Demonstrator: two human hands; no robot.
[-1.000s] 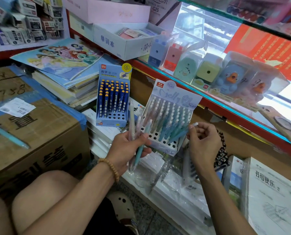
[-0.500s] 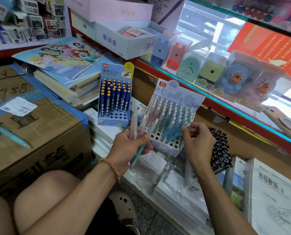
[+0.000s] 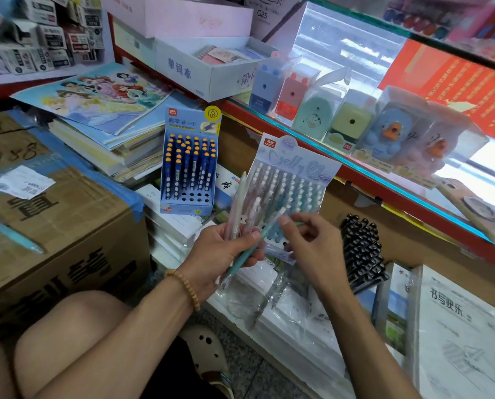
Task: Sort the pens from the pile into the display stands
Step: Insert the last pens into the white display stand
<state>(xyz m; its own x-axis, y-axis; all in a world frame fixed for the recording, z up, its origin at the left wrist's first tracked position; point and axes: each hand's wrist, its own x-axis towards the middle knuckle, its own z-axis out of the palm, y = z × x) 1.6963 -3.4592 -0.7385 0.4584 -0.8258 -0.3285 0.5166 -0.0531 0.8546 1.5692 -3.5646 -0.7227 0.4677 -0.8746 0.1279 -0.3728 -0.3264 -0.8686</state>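
Left hand (image 3: 220, 251): grip clenched round a bunch of pens (image 3: 242, 214).
Right hand (image 3: 312, 243): seemingly pinching the teal pen (image 3: 252, 249).
Stand (image 3: 291, 182): just behind.

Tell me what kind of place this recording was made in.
Most likely a stationery shop. Two pen display stands sit on stacked notebooks, packaged pencil sharpeners line a glass counter, and the left hand holds a bunch of pens.
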